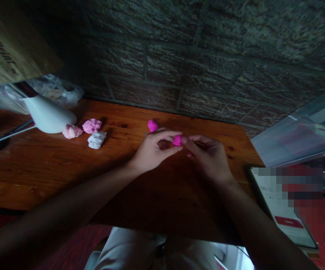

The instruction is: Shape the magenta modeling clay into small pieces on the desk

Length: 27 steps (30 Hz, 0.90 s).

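Between my two hands, above the wooden table, is a small bright-pink lump of modelling clay (177, 140). My left hand (156, 146) pinches it from the left with thumb and fingers. My right hand (208, 153) grips its right side between thumb and bent fingers. Just behind my left hand a second bright-pink clay lump (152, 125) lies on the table. Farther left sit a pale-pink lump (72, 131), a mid-pink lump (92, 125) and a white lump (96, 140), close together.
A white bottle-shaped object (50, 114) with a cable stands at the left, near clear plastic wrapping (58, 90). A cardboard box (16, 48) juts in at upper left. A stone-patterned wall (207, 67) closes off the table (117, 150). At right is a flat white panel (267, 200).
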Available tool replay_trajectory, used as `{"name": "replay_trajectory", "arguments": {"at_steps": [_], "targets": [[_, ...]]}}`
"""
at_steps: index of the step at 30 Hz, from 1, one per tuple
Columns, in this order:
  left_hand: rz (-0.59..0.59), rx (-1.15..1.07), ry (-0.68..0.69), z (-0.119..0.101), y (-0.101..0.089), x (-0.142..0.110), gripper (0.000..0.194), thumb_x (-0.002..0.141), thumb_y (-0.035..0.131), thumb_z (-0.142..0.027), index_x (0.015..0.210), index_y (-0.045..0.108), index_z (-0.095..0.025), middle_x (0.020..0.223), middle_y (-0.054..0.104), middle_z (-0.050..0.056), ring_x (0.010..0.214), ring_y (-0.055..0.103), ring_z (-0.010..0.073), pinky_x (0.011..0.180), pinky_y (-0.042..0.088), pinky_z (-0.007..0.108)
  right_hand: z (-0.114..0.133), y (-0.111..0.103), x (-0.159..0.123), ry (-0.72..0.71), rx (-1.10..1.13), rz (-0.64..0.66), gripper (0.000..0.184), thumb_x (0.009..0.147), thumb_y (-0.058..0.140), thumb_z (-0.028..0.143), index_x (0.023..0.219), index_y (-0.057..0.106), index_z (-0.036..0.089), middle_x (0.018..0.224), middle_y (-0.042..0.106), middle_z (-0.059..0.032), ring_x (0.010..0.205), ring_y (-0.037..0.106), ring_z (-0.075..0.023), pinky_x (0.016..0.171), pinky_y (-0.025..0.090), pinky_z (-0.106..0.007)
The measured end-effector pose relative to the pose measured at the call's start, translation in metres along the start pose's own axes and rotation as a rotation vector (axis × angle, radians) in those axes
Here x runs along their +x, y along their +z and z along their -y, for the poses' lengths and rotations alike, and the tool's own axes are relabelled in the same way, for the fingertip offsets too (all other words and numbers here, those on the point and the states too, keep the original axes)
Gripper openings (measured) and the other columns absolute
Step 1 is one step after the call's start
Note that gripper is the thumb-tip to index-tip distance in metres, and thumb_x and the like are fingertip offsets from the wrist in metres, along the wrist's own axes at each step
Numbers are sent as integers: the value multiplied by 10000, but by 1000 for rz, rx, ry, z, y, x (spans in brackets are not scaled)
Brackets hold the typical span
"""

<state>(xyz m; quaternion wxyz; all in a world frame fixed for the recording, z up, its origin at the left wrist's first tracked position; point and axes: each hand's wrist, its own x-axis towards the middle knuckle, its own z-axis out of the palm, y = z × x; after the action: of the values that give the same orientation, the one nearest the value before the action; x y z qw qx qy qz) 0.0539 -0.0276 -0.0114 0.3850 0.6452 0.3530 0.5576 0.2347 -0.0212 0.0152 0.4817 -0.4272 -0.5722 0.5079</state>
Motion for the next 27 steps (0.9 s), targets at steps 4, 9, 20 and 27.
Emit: {"name": "replay_trajectory", "arguments": {"at_steps": [4, 9, 20, 27], "targets": [[-7, 54, 25, 0, -1, 0, 322, 832, 803, -249, 1136, 757, -152, 1039, 739, 101, 913, 723, 176, 844, 604, 295, 0, 2, -1, -22, -32, -24, 356, 673, 913, 514, 801, 792, 205, 734, 753, -20, 539, 593, -108, 517, 494, -245], [3, 84, 47, 1, -1, 0, 319, 843, 787, -240, 1148, 752, -154, 1072, 743, 108, 939, 725, 181, 866, 605, 304, 1, 2, -2, -44, -43, -27, 340, 693, 903, 511, 812, 796, 211, 771, 771, -30, 556, 614, -113, 533, 511, -250], [0, 48, 21, 2, -1, 0, 338, 820, 811, -243, 1143, 762, -156, 1113, 747, 114, 962, 733, 188, 883, 610, 305, 1, 1, -3, -55, -85, 4, 366, 743, 859, 545, 845, 796, 199, 758, 755, -33, 535, 583, -110, 521, 494, -256], [72, -246, -181, 0, 0, 3, 393, 727, 897, -263, 1078, 766, -144, 1029, 783, 82, 908, 741, 186, 846, 616, 328, 6, -2, -1, -67, -47, -21, 329, 760, 851, 531, 776, 782, 209, 683, 705, -3, 534, 560, -101, 514, 482, -238]]}}
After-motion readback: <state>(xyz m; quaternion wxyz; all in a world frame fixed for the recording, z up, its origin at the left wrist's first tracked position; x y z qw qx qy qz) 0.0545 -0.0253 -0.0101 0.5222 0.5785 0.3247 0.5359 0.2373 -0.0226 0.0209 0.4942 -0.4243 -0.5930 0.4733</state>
